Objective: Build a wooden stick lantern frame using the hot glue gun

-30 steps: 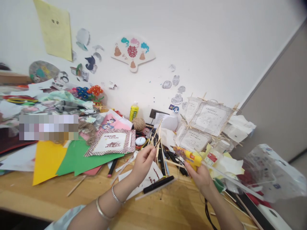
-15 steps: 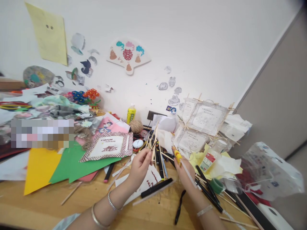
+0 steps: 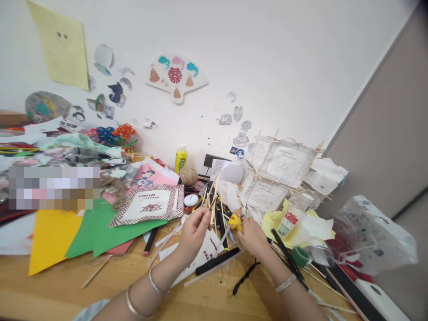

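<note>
My left hand [image 3: 195,230] pinches a bundle of thin wooden sticks [image 3: 211,195] that fan upward above the desk. My right hand [image 3: 252,235] is closed round a small yellow glue gun [image 3: 235,221], its nozzle pointing left toward the lower part of the sticks. A clear glue stick [image 3: 224,233] juts from the gun. Both wrists wear bangles. Below the hands lie a white printed paper [image 3: 207,249] and a black marker [image 3: 217,261].
A cluttered wooden desk [image 3: 60,290] holds yellow [image 3: 50,238] and green [image 3: 100,232] paper sheets, a patterned panel [image 3: 150,206], a twine ball [image 3: 188,176], a yellow glue bottle [image 3: 181,158], stick-framed paper panels [image 3: 284,162], a clear plastic bag [image 3: 371,236] and loose pens. A black cord [image 3: 245,277] trails near the front.
My right hand has carried the glue gun left, from well right of the sticks to close beside them. My left hand has kept its grip on the sticks.
</note>
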{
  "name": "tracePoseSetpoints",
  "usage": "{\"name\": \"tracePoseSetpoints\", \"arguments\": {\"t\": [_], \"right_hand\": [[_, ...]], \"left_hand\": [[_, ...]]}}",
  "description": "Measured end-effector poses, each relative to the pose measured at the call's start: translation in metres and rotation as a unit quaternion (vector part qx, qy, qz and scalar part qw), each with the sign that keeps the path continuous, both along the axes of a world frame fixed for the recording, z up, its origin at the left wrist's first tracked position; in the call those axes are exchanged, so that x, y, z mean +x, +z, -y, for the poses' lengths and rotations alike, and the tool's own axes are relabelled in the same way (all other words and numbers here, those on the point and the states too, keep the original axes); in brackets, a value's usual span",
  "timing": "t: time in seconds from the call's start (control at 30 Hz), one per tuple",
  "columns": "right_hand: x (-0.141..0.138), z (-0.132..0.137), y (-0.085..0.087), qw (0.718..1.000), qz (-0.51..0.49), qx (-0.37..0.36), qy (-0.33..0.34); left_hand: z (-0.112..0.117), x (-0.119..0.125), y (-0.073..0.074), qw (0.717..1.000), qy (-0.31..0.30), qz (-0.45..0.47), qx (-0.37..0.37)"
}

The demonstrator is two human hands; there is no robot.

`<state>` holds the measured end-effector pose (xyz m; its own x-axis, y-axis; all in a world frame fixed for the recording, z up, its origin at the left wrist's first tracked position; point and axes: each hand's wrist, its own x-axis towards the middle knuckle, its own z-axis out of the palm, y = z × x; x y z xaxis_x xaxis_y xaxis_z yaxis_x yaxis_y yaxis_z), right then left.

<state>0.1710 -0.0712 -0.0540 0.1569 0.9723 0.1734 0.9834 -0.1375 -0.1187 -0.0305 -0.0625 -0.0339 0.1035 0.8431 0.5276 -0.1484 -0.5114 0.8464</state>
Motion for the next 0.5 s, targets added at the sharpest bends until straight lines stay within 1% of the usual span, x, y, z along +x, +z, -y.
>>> {"name": "tracePoseSetpoints", "arguments": {"t": [0.1,0.33,0.4,0.5], "right_hand": [[0.012,0.002,0.006,0.997,-0.04,-0.06,0.014],[0.042,0.011,0.005,0.99,-0.077,-0.119,0.027],[0.046,0.012,0.01,0.988,-0.077,-0.129,0.037],[0.052,0.014,0.028,0.987,-0.063,-0.141,0.047]], "left_hand": [[0.001,0.0,0.001,1.0,-0.005,0.007,0.0],[0.004,0.0,0.005,1.0,-0.005,0.0,0.007],[0.003,0.0,0.004,1.0,-0.006,-0.003,0.012],[0.0,0.0,0.002,1.0,-0.008,-0.004,0.019]]}}
